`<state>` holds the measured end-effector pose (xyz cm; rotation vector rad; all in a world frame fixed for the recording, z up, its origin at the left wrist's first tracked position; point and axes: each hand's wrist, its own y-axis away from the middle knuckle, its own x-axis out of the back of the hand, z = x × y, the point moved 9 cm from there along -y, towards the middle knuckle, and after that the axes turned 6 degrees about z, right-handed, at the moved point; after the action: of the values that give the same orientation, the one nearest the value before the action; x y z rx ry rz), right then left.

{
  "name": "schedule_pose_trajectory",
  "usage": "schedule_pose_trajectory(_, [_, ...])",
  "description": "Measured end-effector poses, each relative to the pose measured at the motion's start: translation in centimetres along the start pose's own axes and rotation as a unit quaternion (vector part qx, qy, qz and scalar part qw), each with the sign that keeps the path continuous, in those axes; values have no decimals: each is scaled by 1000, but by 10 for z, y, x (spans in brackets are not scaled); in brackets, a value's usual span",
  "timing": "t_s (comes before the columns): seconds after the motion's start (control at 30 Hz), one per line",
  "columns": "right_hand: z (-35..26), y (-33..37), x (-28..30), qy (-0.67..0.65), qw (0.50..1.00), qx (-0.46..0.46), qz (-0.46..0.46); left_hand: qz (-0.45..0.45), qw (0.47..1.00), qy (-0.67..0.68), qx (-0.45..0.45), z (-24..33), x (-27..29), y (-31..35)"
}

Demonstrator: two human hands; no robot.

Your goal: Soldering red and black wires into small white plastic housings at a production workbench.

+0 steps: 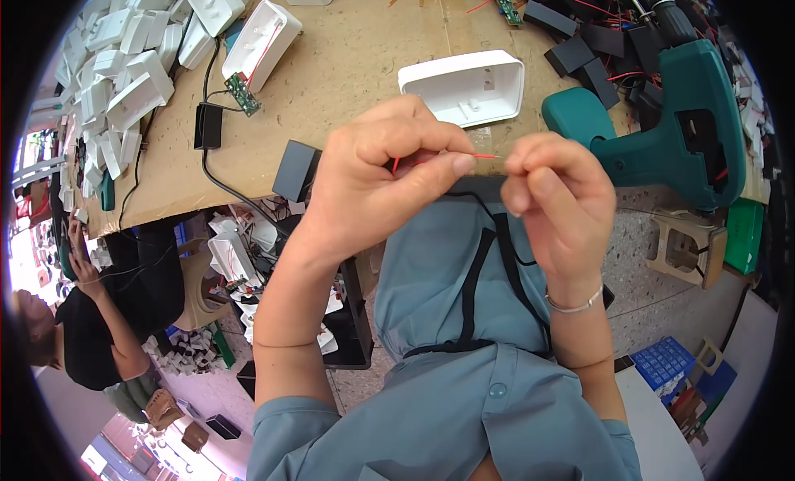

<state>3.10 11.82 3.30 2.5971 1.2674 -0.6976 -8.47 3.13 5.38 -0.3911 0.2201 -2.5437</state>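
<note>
Above my lap, at the near edge of the bench, my left hand pinches a thin red wire between thumb and forefinger. Part of the wire curls back under those fingers. Its thin end reaches across to the fingertips of my right hand, which are closed around it; the very tip is hidden there. Just beyond both hands a white plastic housing lies with its hollow side showing. A small black box sits at the bench edge, left of my left hand.
At right lies a green power drill near several black boxes. White housings are heaped at far left. One white housing lies by a green circuit board and a cabled black box. Another person works at left.
</note>
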Motion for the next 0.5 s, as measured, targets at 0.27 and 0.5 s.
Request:
schedule_pose_trajectory(0.27, [-64,68,59,284,910,263,147,155,972,-151,-90,14,-2,7])
schedule_pose_trajectory(0.5, [-61,53,77,346,862,280,244,195,919,-274,-206,20,-23,11])
